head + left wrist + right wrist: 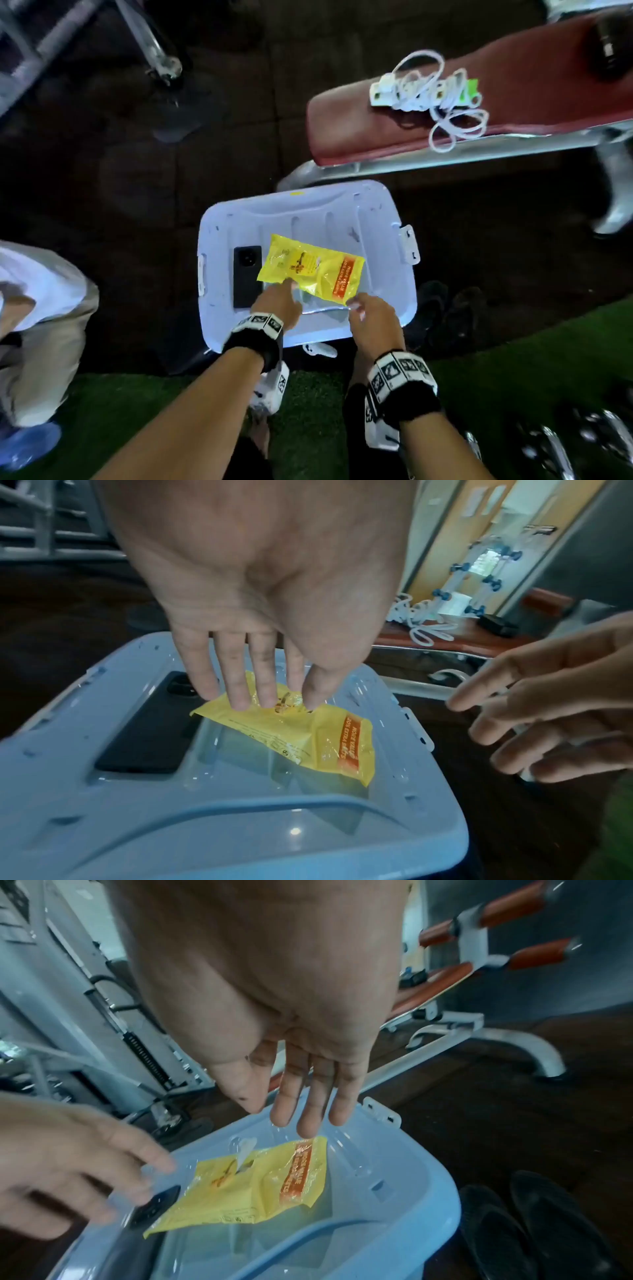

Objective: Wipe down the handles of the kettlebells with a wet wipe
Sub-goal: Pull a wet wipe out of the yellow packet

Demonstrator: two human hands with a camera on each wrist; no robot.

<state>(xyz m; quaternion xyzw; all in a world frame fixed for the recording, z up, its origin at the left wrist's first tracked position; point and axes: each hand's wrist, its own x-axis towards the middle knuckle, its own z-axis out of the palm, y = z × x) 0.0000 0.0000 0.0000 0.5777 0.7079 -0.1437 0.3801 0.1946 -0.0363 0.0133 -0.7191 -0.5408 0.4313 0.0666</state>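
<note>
A yellow wet wipe pack (310, 270) with an orange stripe lies on the pale blue lid (308, 212) of a plastic bin. My left hand (279, 301) reaches over it with straight fingers. Its fingertips (240, 704) touch the pack's (308, 737) far left end. My right hand (370, 315) hovers with straight fingers (308, 1123) just above the orange-striped end of the pack (246, 1185) and holds nothing. The pack's clear flap (246, 1150) stands lifted. Dark shiny weights (555, 442), blurred, lie on the turf at bottom right.
A black phone (246, 281) lies on the lid beside the pack. A maroon bench (513, 113) behind the bin carries a white cable bundle (428, 92). Black sandals (445, 315) sit right of the bin. Another person (41, 308) is at the left. Green turf lies underfoot.
</note>
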